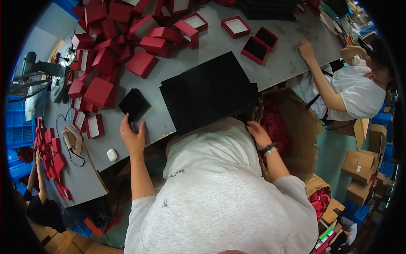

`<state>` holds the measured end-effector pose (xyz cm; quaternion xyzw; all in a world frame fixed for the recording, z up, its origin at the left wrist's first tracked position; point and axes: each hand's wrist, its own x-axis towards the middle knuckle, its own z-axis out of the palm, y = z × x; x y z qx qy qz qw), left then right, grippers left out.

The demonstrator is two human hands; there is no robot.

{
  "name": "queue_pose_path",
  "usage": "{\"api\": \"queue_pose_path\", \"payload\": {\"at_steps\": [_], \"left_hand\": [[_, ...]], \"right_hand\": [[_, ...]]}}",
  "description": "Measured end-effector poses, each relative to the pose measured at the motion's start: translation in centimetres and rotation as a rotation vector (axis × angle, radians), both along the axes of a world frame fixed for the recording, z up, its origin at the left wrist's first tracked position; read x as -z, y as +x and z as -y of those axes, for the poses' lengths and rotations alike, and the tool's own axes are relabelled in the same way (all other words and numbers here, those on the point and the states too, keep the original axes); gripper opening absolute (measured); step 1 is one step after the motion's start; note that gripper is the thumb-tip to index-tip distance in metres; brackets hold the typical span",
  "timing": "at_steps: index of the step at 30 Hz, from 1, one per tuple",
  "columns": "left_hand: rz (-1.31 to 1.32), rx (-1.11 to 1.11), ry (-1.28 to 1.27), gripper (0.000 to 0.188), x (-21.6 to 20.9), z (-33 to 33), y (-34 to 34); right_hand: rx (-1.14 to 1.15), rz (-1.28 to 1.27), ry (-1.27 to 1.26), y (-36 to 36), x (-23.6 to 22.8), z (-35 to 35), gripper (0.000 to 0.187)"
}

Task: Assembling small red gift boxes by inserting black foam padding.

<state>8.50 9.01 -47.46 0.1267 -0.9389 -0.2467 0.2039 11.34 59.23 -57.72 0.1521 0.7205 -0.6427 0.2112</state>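
Observation:
My left hand (133, 136) is at the table's near edge, thumb and fingers apart, its fingertips close to a small stack of black square pads (134, 104). Whether they touch the pads I cannot tell. Large black sheets (207, 91) lie stacked in front of me, overhanging the table edge toward my lap. Just below their right corner is my right hand (259, 134), fingers loosely stretched out, with nothing seen in it. Beside that hand stands a big cardboard carton (306, 131) with red boxes (275, 127) inside.
Red boxes (99, 91) are heaped on the grey table (169, 67) at the far left. Open boxes with black inserts (255, 50) lie further right. A white earbud case (112, 155) rests near the edge. Co-workers sit at right (338, 84) and far left (42, 207).

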Motion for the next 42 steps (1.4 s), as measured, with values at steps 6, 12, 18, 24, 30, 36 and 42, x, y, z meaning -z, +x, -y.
{"api": "queue_pose_path", "payload": {"at_steps": [6,12,18,24,30,36,42], "left_hand": [[0.024,0.012,0.015,0.06,-0.2,-0.6,-0.1],[0.018,0.001,0.033,0.059,-0.6,-0.4,0.1],[0.006,0.015,0.012,0.059,0.0,0.3,-0.7],[-0.051,0.005,0.053,0.056,-1.2,0.5,-0.2],[-0.049,0.034,0.092,0.059,0.0,-0.1,0.1],[-0.068,-0.039,0.056,0.058,-0.8,-0.1,1.0],[-0.168,-0.04,0.143,0.05,-0.7,0.3,1.2]], "right_hand": [[-0.568,-0.374,0.569,-6.0,0.3,5.8,0.025],[-0.537,-0.037,0.103,-1.5,-11.1,3.3,0.017],[-0.751,0.169,0.68,6.7,-7.4,-2.7,0.022],[-0.372,-0.224,0.342,4.5,-8.0,1.5,0.018],[-0.444,-0.488,0.719,5.9,-5.7,0.3,0.049],[-0.604,-0.513,1.077,3.7,-3.4,1.0,0.043],[-0.794,-1.019,1.09,0.2,-4.5,2.3,0.023]]}}
